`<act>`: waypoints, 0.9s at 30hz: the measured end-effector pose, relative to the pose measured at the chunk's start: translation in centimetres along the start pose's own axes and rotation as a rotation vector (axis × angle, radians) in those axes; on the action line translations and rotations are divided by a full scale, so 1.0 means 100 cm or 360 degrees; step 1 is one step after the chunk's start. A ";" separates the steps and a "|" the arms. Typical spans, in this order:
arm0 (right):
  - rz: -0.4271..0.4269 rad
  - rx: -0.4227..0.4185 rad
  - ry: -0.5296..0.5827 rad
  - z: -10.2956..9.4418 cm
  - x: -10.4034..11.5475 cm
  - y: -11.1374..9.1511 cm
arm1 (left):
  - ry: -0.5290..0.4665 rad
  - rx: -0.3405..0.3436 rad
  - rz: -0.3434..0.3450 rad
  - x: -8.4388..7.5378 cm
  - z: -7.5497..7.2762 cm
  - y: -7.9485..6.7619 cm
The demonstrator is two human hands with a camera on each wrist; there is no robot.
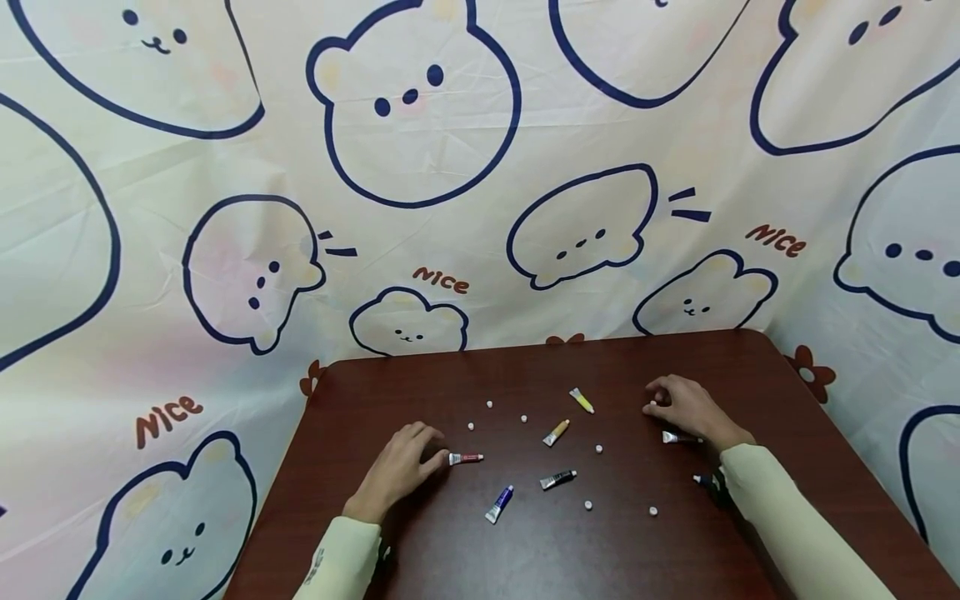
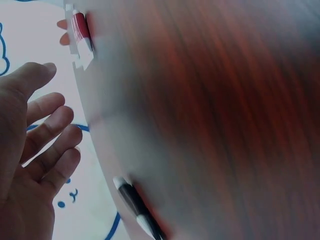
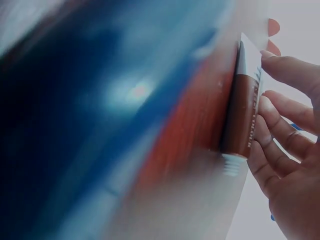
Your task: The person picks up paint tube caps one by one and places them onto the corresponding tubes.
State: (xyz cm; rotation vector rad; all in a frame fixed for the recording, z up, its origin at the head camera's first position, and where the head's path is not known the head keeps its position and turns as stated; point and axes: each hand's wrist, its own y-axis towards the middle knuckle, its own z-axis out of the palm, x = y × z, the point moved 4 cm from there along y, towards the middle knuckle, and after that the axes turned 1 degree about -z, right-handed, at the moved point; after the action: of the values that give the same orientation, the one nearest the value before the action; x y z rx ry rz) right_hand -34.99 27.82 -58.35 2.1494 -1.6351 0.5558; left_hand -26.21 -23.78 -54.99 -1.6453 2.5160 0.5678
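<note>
My left hand (image 1: 401,467) rests low over the table's left side, fingers loosely bent and holding nothing. Beside its thumb lies a small red paint tube (image 1: 467,458), also seen in the left wrist view. On the right, my right hand (image 1: 690,408) arches over a small white cap (image 1: 653,403), which shows between thumb and index finger. The right wrist view has these fingers apart, with no grip visible. Under that hand lies a brown paint tube (image 3: 242,107) with a bare threaded nozzle. A dark paint tube (image 1: 705,480) is partly hidden by the right sleeve.
Yellow (image 1: 581,401), amber (image 1: 557,433), black (image 1: 558,480) and blue (image 1: 499,504) paint tubes lie mid-table. Several loose white caps are scattered among them, one (image 1: 653,511) nearer the front. A patterned cloth (image 1: 480,208) hangs behind the brown table (image 1: 615,558).
</note>
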 end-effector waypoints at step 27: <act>0.0004 0.0029 -0.0005 0.004 0.008 0.000 | -0.0015 0.0102 0.0265 -0.027 0.019 0.010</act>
State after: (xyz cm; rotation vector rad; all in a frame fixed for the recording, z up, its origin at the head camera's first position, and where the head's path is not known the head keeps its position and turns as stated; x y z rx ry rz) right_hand -34.76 26.93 -58.24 2.1627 -1.6411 0.5706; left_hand -26.23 -20.45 -55.80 -1.4185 2.6515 0.5013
